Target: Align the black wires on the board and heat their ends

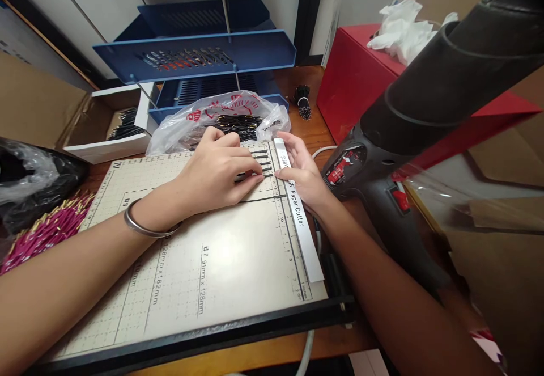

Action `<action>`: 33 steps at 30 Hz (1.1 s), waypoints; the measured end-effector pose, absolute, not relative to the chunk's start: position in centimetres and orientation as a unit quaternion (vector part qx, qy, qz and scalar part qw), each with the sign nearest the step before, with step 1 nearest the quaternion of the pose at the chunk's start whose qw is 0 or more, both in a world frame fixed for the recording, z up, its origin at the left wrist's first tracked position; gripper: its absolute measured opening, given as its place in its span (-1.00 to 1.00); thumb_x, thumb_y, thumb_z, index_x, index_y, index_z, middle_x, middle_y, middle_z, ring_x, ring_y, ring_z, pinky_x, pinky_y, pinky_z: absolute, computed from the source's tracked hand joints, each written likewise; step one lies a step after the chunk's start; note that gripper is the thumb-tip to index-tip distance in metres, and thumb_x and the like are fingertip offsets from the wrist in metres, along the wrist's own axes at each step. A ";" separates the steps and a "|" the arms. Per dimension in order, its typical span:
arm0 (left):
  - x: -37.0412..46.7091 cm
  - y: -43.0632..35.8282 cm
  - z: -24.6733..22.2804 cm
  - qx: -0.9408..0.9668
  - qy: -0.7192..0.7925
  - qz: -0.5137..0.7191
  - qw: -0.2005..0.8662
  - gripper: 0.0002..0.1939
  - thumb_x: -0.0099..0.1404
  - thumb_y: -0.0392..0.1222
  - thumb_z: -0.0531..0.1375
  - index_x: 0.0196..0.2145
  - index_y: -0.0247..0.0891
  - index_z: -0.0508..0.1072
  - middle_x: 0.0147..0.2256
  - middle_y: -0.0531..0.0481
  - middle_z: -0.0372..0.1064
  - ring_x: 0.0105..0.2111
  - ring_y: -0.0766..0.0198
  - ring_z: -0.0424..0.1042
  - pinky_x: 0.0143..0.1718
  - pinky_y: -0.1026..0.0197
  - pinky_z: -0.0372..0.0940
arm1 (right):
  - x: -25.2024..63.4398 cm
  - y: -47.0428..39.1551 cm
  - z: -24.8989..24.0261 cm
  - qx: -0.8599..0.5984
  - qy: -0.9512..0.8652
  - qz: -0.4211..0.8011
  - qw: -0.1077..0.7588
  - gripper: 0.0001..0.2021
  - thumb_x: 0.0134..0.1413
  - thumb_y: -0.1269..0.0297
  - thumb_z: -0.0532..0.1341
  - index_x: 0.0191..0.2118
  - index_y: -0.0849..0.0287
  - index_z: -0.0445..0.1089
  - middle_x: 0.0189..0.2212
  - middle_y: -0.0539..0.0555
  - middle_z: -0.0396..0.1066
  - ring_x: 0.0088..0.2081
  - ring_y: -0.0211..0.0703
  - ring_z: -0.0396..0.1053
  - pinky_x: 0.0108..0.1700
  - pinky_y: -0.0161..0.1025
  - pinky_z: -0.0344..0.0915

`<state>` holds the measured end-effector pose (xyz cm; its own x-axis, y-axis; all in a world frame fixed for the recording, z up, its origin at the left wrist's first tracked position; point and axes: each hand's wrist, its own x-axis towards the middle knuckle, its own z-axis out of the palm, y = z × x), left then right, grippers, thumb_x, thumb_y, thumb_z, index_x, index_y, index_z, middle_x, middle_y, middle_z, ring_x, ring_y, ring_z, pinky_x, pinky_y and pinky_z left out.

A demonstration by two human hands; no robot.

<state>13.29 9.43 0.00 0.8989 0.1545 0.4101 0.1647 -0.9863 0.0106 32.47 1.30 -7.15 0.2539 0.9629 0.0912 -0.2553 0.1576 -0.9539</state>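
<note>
A cream paper cutter board (170,285) with printed grid lines lies in front of me, a white strip (304,234) marked "Paper Cutter" along its right side. Several thin black cords (266,200) lie across the board near its ruler. My left hand (225,169) rests on the board, thumb and index finger pinched together at the end of one black cord. At the strip's upper part is my right hand (301,172), its thumb on top near the cord ends and its other fingers apart beyond the strip's right side.
Behind the board lie a plastic bag of black cords (238,123) and a blue rack (191,55). A white box (140,104) and magenta cords (51,228) are left. A red box (357,75) and large black tool (408,115) stand right.
</note>
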 end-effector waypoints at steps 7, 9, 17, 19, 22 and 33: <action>13.3 9.4 0.1 -0.975 -0.085 -0.204 0.008 -0.72 0.53 -0.09 0.19 -0.31 -0.17 0.64 -0.39 -0.01 0.62 -0.37 0.14 0.33 -0.16 -0.03 0.06 | 32.4 1.3 -6.9 -0.445 -0.393 0.472 0.652 -0.21 -0.36 0.35 0.33 0.15 -0.01 0.19 0.23 0.13 0.38 0.35 0.12 0.31 0.51 0.11 0.18; 13.3 9.4 0.1 -0.976 -0.087 -0.201 0.009 -0.72 0.53 -0.10 0.19 -0.30 -0.18 0.64 -0.38 -0.01 0.63 -0.36 0.14 0.34 -0.16 -0.03 0.06 | 32.3 1.3 -6.8 -0.444 -0.388 0.476 0.653 -0.20 -0.38 0.36 0.33 0.15 0.00 0.19 0.24 0.14 0.37 0.36 0.13 0.31 0.52 0.11 0.17; 13.4 9.2 0.2 -0.977 -0.101 -0.189 0.013 -0.70 0.53 -0.09 0.17 -0.31 -0.17 0.63 -0.38 -0.03 0.64 -0.35 0.13 0.36 -0.15 -0.06 0.11 | 32.3 1.2 -6.8 -0.449 -0.397 0.473 0.645 -0.21 -0.36 0.36 0.33 0.16 -0.02 0.20 0.24 0.11 0.38 0.36 0.13 0.31 0.53 0.12 0.16; 13.4 9.2 0.3 -0.977 -0.104 -0.188 0.012 -0.70 0.52 -0.07 0.18 -0.32 -0.17 0.63 -0.39 -0.03 0.63 -0.35 0.13 0.36 -0.15 -0.06 0.11 | 32.3 1.3 -6.9 -0.449 -0.399 0.472 0.645 -0.20 -0.35 0.36 0.33 0.17 -0.03 0.20 0.25 0.10 0.38 0.37 0.13 0.30 0.53 0.13 0.16; 13.5 9.0 0.3 -0.977 -0.107 -0.186 0.018 -0.70 0.52 -0.05 0.19 -0.33 -0.18 0.61 -0.39 -0.04 0.62 -0.35 0.11 0.36 -0.16 -0.06 0.11 | 32.4 1.2 -6.9 -0.447 -0.399 0.476 0.644 -0.20 -0.35 0.36 0.34 0.17 -0.02 0.20 0.25 0.11 0.38 0.38 0.14 0.29 0.54 0.13 0.15; 13.6 9.1 0.2 -0.976 -0.098 -0.187 0.043 -0.67 0.56 -0.05 0.17 -0.34 -0.19 0.59 -0.39 -0.04 0.62 -0.33 0.11 0.38 -0.16 -0.05 0.09 | 32.3 1.2 -6.6 -0.447 -0.388 0.477 0.650 -0.20 -0.38 0.38 0.34 0.15 -0.01 0.20 0.24 0.11 0.38 0.37 0.13 0.29 0.53 0.11 0.15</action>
